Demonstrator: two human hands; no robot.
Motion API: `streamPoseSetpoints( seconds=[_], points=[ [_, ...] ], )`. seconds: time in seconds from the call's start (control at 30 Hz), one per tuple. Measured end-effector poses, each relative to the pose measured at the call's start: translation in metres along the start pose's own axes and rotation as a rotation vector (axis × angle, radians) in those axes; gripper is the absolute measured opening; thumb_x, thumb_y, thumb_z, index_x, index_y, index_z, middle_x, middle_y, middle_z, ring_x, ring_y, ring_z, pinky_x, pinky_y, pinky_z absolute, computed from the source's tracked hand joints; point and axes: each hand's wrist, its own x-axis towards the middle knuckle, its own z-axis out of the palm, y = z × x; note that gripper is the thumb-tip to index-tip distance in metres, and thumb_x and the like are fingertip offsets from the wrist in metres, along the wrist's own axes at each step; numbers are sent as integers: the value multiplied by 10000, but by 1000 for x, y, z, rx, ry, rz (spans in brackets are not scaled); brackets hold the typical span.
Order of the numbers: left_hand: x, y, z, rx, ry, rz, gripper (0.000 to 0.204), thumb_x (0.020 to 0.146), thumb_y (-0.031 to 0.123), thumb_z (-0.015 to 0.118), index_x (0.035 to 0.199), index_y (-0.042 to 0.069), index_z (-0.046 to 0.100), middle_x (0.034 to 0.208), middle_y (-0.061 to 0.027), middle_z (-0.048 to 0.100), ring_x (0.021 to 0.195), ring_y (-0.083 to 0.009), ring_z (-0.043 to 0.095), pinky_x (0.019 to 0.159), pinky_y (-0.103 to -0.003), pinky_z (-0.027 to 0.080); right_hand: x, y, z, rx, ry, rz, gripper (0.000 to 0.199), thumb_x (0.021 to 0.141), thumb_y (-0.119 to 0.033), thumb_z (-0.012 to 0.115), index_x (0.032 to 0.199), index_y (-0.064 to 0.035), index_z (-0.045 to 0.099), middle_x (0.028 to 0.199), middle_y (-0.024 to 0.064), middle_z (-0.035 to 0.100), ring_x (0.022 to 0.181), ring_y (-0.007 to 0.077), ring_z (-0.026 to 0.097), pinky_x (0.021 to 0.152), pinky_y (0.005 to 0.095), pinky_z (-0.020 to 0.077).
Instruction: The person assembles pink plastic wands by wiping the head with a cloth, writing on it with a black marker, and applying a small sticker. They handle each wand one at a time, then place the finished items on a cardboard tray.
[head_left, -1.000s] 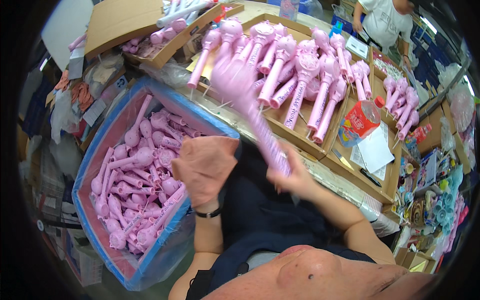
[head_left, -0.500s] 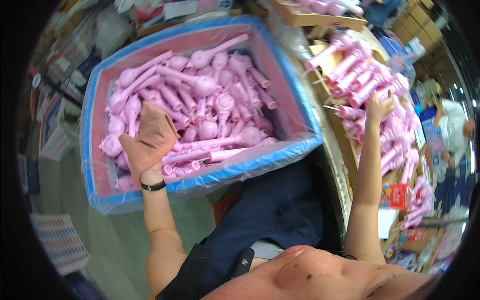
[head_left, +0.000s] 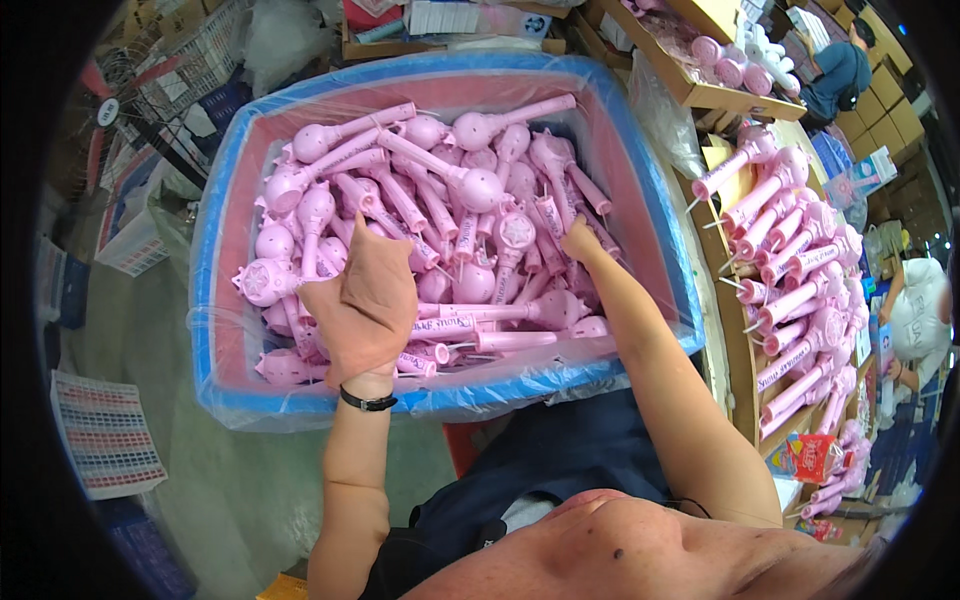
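A large bin (head_left: 225,200), pink inside with a blue rim and clear plastic over it, holds a heap of pink wands with round heads and long handles. A tan glove-like cloth (head_left: 365,300) covers my left hand (head_left: 360,330), which hovers over the left part of the heap. Its thumb side stands apart and nothing shows in its grasp, though the fingers are hidden under the cloth. Toward the bin's right side, my right hand (head_left: 584,241) is closed at the handle end of a pink wand (head_left: 556,165); the fingertips are partly hidden among the wands.
Right of the bin, a table carries a cardboard tray (head_left: 738,370) piled with more pink wands, beside a red packet (head_left: 815,457). Another box (head_left: 690,85) stands beyond. Two people work farther right. A printed sheet (head_left: 108,435) lies at the left.
My right hand has moved left from the pile of wands on the table into the bin. My left hand stays over the same part of the heap, while the whole view has shifted.
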Motion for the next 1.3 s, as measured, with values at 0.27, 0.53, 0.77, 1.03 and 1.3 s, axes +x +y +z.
streamPoseSetpoints(
  seconds=[0.27,0.53,0.77,1.03,1.3],
  points=[
    [-21,-13,-21,-141,-74,18,643,905,539,494,1355,84,430,1212,-81,539,1116,-268,529,985,-459,420,-161,-8,-150,1392,-539,-70,507,868,-246,652,1235,58,481,970,115,617,769,163,599,654,268,499],
    [-51,-104,51,118,-409,-51,695,890,606,516,1306,56,432,1193,-102,553,1086,-246,565,934,-406,468,-360,9,-126,576,-358,-432,527,787,-156,713,1242,-48,470,874,111,632,704,213,637,642,381,518],
    [-90,-140,111,14,-438,-152,560,776,498,698,982,12,512,902,-76,548,806,-200,568,734,-348,501,-418,94,-126,1048,-1269,-110,257,805,-102,721,953,-47,518,677,21,563,509,107,570,458,258,462],
    [-84,-166,130,1471,-978,1181,260,830,38,617,1067,-67,631,1087,-183,608,987,-276,608,780,-307,507,-422,116,-100,485,-116,-105,292,741,-149,697,952,-23,539,774,214,658,722,361,679,648,435,539],
    [-90,-168,101,1662,-890,1122,351,791,67,676,1116,10,558,969,-73,620,861,-189,625,754,-325,525,-450,139,-97,1126,-823,-168,273,770,-151,758,880,-49,529,678,63,600,549,176,621,495,303,494]
  ],
)
